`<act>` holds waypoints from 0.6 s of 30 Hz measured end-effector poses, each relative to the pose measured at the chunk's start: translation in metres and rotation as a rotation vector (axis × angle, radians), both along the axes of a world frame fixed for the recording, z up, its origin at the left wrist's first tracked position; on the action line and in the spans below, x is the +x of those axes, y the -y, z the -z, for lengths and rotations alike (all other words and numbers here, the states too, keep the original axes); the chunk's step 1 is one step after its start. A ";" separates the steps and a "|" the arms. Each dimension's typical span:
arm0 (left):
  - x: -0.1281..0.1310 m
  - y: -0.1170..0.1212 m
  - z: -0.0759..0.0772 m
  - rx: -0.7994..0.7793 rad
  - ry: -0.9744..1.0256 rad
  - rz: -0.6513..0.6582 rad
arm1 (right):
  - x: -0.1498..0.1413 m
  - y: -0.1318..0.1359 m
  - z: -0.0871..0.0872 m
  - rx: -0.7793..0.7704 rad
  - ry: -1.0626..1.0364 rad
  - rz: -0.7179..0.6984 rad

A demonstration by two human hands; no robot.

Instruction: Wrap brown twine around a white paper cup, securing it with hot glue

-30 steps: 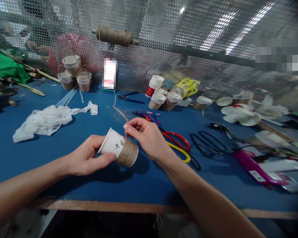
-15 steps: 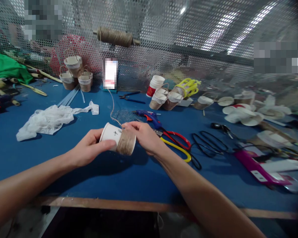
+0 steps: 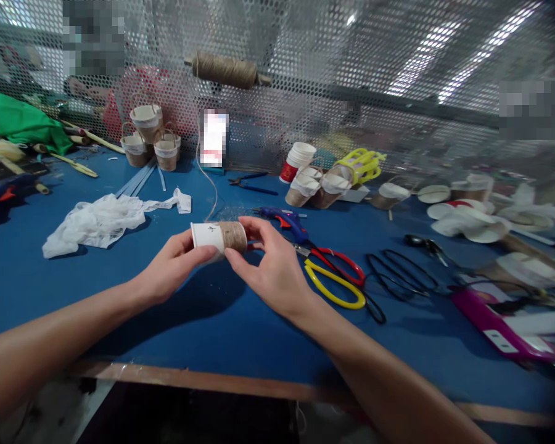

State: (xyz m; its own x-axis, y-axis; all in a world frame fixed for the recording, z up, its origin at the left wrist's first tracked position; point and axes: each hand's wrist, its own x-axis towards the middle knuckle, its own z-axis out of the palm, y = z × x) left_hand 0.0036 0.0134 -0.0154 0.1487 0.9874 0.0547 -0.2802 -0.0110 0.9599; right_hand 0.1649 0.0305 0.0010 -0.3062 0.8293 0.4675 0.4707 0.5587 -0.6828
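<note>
A white paper cup (image 3: 206, 236), its base end wrapped in brown twine (image 3: 234, 236), is held sideways above the blue table. My left hand (image 3: 178, 262) is closed round the rim end, thumb along the near side. Around the wrapped end curls my right hand (image 3: 271, 265), thumb below and fingers over the base. From behind the cup a loose strand of twine (image 3: 211, 185) runs up towards the twine spool (image 3: 226, 69) on the mesh. Just beyond my right hand lie a blue glue gun (image 3: 289, 223) and scissors (image 3: 337, 283) with red and yellow handles.
White lace (image 3: 97, 223) lies in a heap at left. Finished twine-wrapped cups (image 3: 166, 153) stand at the back beside a phone (image 3: 214, 139). Pliers (image 3: 254, 183), stacked cups (image 3: 296, 161), a black cable (image 3: 400, 271) and a magenta box (image 3: 504, 327) sit further right.
My right hand has gone from pinching the twine at the cup's far edge to gripping round its wrapped end. The cup has tilted closer to level. The whole view has shifted slightly.
</note>
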 end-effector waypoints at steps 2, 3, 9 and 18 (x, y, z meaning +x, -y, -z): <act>0.000 0.000 0.001 0.028 -0.030 0.009 | 0.000 0.000 0.001 0.021 0.019 0.008; 0.000 0.000 0.001 0.038 -0.047 0.013 | 0.001 -0.001 0.001 0.032 0.029 0.011; 0.000 0.002 0.000 0.092 -0.121 0.025 | 0.000 0.002 0.000 0.119 0.103 0.034; 0.000 0.004 -0.004 0.181 -0.264 0.011 | 0.001 0.003 -0.001 0.129 0.107 0.035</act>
State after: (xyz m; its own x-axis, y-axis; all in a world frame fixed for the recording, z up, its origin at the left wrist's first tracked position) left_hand 0.0036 0.0098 -0.0110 0.1913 0.9635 0.1875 -0.0231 -0.1866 0.9822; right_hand 0.1654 0.0276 0.0016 -0.3319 0.7752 0.5375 0.5573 0.6209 -0.5513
